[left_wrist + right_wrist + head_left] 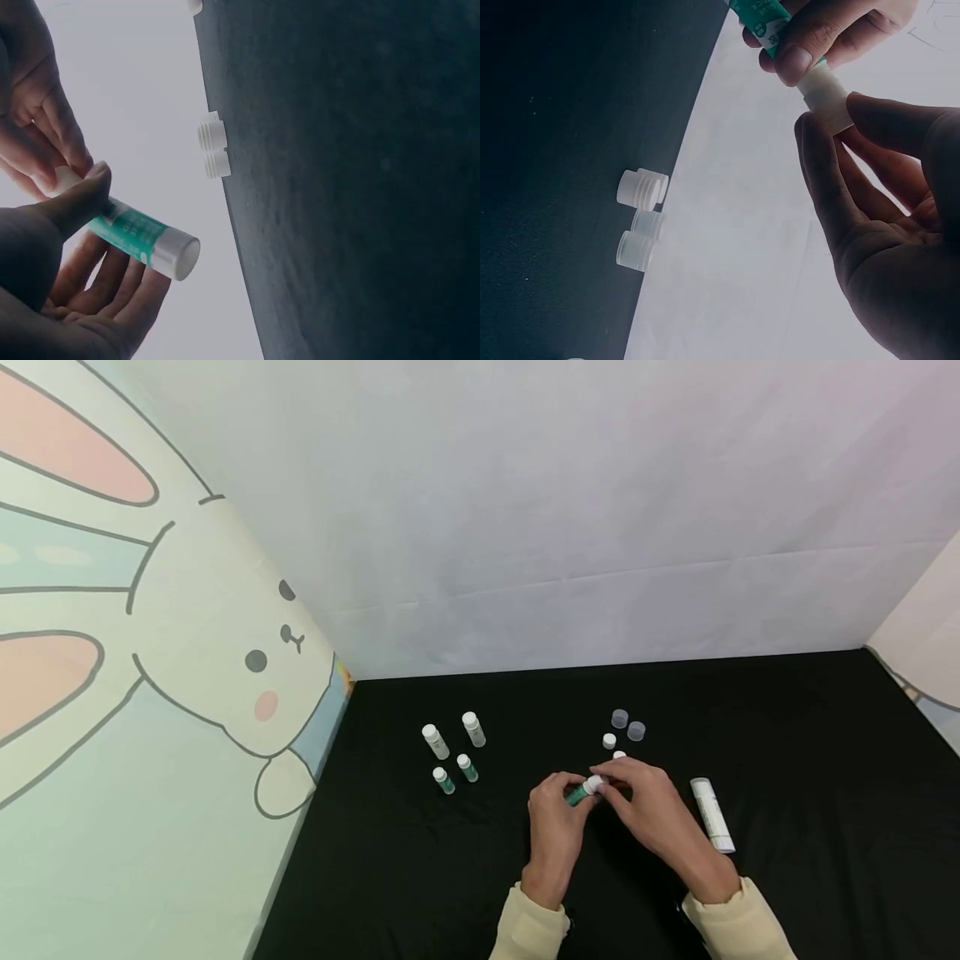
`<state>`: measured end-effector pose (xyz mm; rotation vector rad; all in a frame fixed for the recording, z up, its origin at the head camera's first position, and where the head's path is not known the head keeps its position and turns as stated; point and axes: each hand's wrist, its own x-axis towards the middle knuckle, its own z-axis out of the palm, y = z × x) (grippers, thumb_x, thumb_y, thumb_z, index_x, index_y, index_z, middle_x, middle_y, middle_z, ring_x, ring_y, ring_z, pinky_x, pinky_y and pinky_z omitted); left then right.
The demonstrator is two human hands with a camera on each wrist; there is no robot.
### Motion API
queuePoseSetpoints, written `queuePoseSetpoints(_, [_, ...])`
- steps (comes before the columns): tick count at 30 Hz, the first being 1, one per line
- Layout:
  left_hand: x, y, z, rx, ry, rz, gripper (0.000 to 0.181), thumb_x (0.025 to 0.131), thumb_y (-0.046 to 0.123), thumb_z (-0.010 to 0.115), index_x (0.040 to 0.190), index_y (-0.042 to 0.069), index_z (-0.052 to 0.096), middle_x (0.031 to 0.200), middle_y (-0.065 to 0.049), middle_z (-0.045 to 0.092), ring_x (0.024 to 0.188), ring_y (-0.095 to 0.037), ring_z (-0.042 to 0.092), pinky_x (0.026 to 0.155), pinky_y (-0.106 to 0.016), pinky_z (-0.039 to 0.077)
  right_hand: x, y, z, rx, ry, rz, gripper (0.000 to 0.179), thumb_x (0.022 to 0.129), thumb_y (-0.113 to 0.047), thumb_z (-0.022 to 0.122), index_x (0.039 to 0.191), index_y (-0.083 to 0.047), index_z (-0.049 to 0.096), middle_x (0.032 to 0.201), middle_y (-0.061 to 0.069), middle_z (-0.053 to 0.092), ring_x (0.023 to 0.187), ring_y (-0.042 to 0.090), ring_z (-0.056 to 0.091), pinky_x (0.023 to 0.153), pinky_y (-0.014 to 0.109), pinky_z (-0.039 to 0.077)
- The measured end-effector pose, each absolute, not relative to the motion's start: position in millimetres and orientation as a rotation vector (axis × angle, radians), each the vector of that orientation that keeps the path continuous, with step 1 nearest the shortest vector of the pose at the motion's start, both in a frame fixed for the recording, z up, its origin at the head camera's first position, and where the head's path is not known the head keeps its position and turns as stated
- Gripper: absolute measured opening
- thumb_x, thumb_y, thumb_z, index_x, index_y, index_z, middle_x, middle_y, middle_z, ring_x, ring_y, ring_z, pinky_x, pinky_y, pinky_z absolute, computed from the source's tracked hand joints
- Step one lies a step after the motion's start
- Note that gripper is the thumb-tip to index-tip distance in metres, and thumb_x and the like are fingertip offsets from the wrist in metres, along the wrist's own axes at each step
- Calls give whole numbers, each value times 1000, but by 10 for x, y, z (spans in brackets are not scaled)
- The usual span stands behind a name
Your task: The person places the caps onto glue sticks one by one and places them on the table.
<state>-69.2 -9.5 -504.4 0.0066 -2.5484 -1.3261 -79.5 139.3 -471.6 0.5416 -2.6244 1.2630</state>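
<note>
My left hand [555, 827] holds a small green-labelled glue stick [577, 795] above the black table. In the left wrist view its white base end [176, 253] sticks out past the fingers. My right hand [652, 802] pinches the white cap [829, 106] at the other end between thumb and fingers. The cap sits against the stick, tilted with it; whether it is fully seated I cannot tell. Just beyond the hands are two loose white caps [609, 741], the nearer one partly hidden by my right hand, and two translucent caps [636, 732].
To the left stand two white glue sticks [436, 742] and two smaller green ones [444, 781], all with white caps. A larger white glue stick [712, 815] lies right of my right hand. White cloth [570, 510] hangs behind the black table [375, 877]; a rabbit-print panel [202, 652] borders the left.
</note>
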Motion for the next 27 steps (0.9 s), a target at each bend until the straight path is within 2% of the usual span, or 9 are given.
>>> queuePoseSetpoints(9, [-698,-88,-5065,-4,-2573,-1224,16,80,13,94,91,11,83,88,4,76,83,-7,72,76,-26,60,-796,1405,-4726,574,-2616,1257,24,90,8,78,112,-3,79,107,6,76,88,18,73,73,41,62])
queuePoseSetpoints(27, [-679,-55,-5044,-6,-2561,-1272,18,79,8,95,91,8,82,89,1,77,81,-7,71,73,-24,59,-797,1421,-4725,585,-2667,1248,22,92,5,78,112,-2,79,109,6,76,91,18,73,76,43,62])
